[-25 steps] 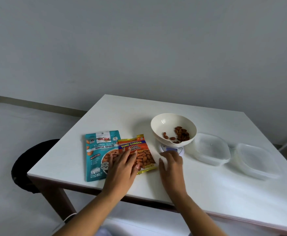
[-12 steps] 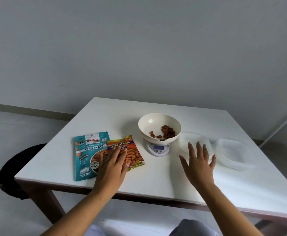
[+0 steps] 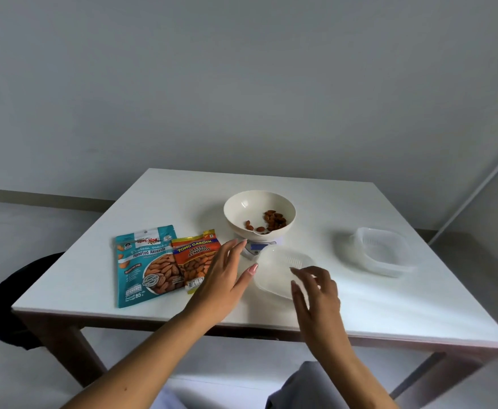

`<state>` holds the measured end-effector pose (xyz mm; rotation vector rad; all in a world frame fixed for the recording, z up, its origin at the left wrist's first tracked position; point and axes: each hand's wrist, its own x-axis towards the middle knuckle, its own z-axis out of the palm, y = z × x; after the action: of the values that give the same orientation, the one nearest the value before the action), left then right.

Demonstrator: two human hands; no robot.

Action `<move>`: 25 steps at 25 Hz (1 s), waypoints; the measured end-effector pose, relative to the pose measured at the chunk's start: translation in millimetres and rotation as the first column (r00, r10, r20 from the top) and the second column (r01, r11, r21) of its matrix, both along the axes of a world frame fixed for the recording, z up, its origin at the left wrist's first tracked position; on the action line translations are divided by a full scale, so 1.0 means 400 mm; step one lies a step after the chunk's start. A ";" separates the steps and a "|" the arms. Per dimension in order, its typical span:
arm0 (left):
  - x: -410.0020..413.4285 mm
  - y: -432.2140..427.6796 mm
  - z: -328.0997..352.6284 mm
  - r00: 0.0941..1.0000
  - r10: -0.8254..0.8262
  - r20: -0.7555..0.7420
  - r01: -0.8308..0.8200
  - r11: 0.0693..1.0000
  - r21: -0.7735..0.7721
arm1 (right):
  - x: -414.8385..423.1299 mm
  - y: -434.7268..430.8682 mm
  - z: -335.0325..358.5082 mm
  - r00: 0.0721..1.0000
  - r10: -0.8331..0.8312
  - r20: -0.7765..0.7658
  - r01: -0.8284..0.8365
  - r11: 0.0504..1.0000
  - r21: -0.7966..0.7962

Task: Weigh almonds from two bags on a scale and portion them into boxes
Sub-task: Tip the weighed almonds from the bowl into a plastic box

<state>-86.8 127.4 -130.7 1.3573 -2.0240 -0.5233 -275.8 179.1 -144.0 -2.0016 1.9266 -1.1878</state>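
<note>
A cream bowl (image 3: 230, 209) holding several almonds (image 3: 274, 219) sits on a small white scale (image 3: 256, 247). To its left a teal roasted-almond bag (image 3: 144, 267) and an orange salted-almond bag (image 3: 196, 256) lie flat. A clear plastic box (image 3: 277, 271) is just in front of the scale, tilted. My right hand (image 3: 315, 293) pinches its near right edge. My left hand (image 3: 224, 278) is spread open above the orange bag's right side, its thumb close to the box's left edge. A second clear box (image 3: 383, 252) rests at the right.
Everything stands on a white square table (image 3: 389, 308) set against a grey wall. A black stool (image 3: 5, 296) is on the floor to the left. My knee shows below the table's front edge.
My right hand reached to the nearer clear box and brought it left, in front of the scale. My left hand lifted off the bags and moved right toward the box.
</note>
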 end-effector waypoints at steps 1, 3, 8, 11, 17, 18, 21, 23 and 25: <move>-0.007 -0.001 0.007 1.000 -0.024 0.002 0.024 1.000 0.006 | -0.013 -0.005 0.002 0.992 -0.024 0.127 0.028 0.999 -0.030; -0.021 -0.005 0.024 0.991 -0.094 0.099 0.090 0.995 0.038 | -0.049 -0.026 0.005 0.910 -0.170 0.378 0.165 0.985 0.046; -0.073 -0.025 0.061 0.824 -0.266 0.500 0.198 0.962 0.186 | -0.068 -0.064 -0.004 0.862 -0.276 0.426 0.080 0.902 0.423; -0.099 -0.030 0.060 0.740 -0.322 0.590 0.268 0.946 0.181 | -0.067 -0.076 -0.003 0.938 -0.167 0.304 0.026 0.908 0.418; -0.095 -0.058 0.045 0.651 -0.298 0.698 0.280 0.949 0.144 | -0.060 -0.100 -0.022 0.984 -0.003 0.177 -0.068 0.919 0.389; -0.094 -0.055 0.045 0.662 -0.277 0.697 0.276 0.954 0.118 | -0.055 -0.100 -0.027 0.985 -0.018 0.174 -0.048 0.928 0.371; -0.089 -0.037 0.036 0.711 -0.206 0.673 0.264 0.964 0.016 | -0.041 -0.097 -0.037 0.979 -0.065 0.192 -0.001 0.946 0.324; -0.079 -0.031 0.030 0.745 -0.168 0.645 0.253 0.967 -0.040 | -0.032 -0.098 -0.041 0.969 -0.068 0.236 -0.006 0.955 0.297; -0.068 -0.026 0.026 0.769 -0.148 0.623 0.248 0.966 -0.078 | -0.023 -0.099 -0.043 0.967 -0.057 0.248 -0.014 0.961 0.277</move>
<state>-113.9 116.8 -120.3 1.3304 -2.6925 0.0201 -285.2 139.5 -161.4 -1.6080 1.8706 -1.0510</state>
